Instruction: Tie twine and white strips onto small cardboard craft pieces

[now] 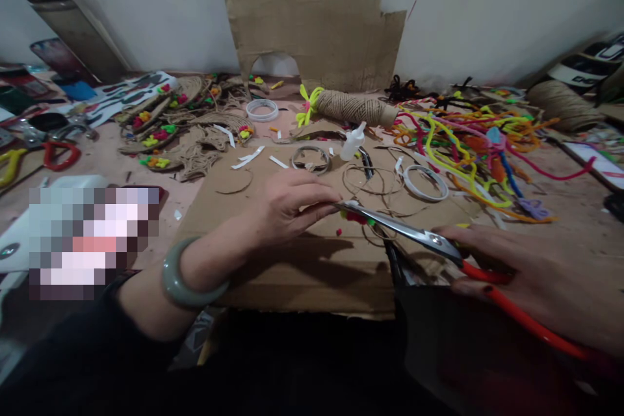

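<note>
1. Scissors [431, 238]: located right of the frame's centre, blades directed left, red handles at lower right.
2. Right hand [546, 279]: grips the scissors by the handles, at the right of the frame.
3. Left hand [287, 208]: at the centre of the frame, thumb and fingertips drawn toward each other at the blade tips. Whether they grip a piece cannot be told.
4. Bangle [175, 276]: pale green, worn on the left wrist, lower left of the frame.
5. Cardboard sheet [273, 289]: lies flat beneath the left hand, centre of the frame.
6. Twine spool [355, 108]: lies on its side, upper centre of the frame.
7. Glue bottle [353, 145]: white, stands just below the twine spool in the frame.
8. Coloured cords [468, 143]: heaped at upper right of the frame.
</note>
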`<state>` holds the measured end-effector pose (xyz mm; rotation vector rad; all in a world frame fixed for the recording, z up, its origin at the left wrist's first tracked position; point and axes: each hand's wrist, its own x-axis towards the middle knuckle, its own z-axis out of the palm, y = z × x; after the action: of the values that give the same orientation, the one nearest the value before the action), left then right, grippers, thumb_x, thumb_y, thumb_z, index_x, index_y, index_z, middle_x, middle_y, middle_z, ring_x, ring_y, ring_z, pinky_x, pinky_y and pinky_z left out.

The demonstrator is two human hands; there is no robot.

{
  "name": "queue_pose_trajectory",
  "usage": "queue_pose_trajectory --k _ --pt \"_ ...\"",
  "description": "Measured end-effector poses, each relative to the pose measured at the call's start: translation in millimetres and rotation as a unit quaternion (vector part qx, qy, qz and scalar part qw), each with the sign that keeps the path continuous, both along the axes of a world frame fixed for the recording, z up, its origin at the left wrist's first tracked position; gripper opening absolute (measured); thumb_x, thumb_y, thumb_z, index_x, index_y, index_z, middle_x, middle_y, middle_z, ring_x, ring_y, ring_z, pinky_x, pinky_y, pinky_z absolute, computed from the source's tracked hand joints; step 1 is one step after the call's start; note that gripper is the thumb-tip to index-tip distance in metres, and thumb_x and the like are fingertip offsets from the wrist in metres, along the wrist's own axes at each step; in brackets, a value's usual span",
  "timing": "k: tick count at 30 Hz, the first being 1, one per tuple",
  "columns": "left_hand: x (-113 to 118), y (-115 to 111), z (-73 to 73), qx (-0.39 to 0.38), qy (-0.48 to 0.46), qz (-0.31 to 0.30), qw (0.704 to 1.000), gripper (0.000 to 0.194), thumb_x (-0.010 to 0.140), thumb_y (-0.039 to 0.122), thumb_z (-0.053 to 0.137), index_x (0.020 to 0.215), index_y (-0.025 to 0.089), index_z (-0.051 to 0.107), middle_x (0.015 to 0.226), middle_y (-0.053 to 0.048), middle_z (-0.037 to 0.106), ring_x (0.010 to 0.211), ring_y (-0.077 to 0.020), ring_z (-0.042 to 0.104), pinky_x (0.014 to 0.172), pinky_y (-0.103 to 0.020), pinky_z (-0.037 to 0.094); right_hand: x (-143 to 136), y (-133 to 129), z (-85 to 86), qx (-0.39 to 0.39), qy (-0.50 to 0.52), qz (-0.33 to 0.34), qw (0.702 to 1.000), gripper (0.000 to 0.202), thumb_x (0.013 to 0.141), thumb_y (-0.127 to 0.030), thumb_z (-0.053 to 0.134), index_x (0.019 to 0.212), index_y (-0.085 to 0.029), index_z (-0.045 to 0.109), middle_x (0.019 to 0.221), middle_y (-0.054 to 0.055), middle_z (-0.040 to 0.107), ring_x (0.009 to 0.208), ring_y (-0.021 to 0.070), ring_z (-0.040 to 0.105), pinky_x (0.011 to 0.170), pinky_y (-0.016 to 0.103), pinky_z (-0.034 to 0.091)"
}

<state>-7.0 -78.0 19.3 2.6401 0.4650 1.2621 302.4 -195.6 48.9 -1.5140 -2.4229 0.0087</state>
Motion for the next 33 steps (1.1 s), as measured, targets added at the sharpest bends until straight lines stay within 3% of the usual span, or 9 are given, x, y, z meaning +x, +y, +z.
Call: queue_pose_trajectory --k 9,15,22,29,33 --pt "0.6 -1.3 0.8 0.001 0.003 -0.006 1.000 0.008 0.091 0.017 0.061 0.090 0.015 0.069 0.080 -0.006 0.074 0.077 -0.0152 0.070 0.070 -0.026 0.056 -5.0 4.1 7.7 -0.036 0.009 -0.018 0.999 0.025 0.082 -0.045 0.059 0.097 -0.032 0.074 0.081 -0.001 0.079 0.062 0.0182 0.074 0.050 0.027 0.059" --pt "0.3 -2.6 1.9 -0.009 0.012 -0.003 1.000 0.008 0.091 0.017 0.061 0.092 0.017 0.069 0.084 -0.005 0.075 0.079 -0.0150 0.069 0.073 -0.028 0.056 -10.0 6.3 13.8 0.034 -0.040 -0.009 0.999 0.036 0.085 -0.055 0.053 0.090 -0.029 0.077 0.066 0.008 0.075 0.046 0.0225 0.065 0.035 0.032 0.048" --pt "-0.3 -2.7 -0.8 -0.016 0.013 0.009 1.000 0.008 0.092 0.022 0.062 0.091 0.017 0.069 0.082 -0.005 0.075 0.079 -0.0154 0.069 0.074 -0.028 0.056 -4.5 4.3 8.4 -0.033 -0.014 -0.028 0.999 0.027 0.081 -0.050 0.060 0.097 -0.035 0.076 0.076 0.003 0.078 0.059 0.0232 0.071 0.048 0.033 0.056" --pt "-0.2 -2.8 -0.2 -0.014 0.016 0.005 1.000 0.009 0.092 0.023 0.061 0.091 0.017 0.069 0.083 -0.005 0.075 0.079 -0.0155 0.069 0.074 -0.028 0.056 -9.9 6.7 14.3 0.026 -0.064 0.006 0.998 0.038 0.089 -0.053 0.049 0.093 -0.029 0.078 0.067 0.007 0.076 0.049 0.0231 0.068 0.036 0.032 0.050" --pt "-0.6 -2.9 0.4 -0.011 0.014 0.006 1.000 0.009 0.092 0.023 0.061 0.091 0.017 0.069 0.082 -0.005 0.075 0.079 -0.0156 0.070 0.074 -0.028 0.056 -9.2 6.3 9.1 0.013 -0.029 0.007 0.999 0.038 0.091 -0.052 0.048 0.092 -0.029 0.077 0.073 0.004 0.078 0.056 0.0200 0.071 0.046 0.028 0.057"
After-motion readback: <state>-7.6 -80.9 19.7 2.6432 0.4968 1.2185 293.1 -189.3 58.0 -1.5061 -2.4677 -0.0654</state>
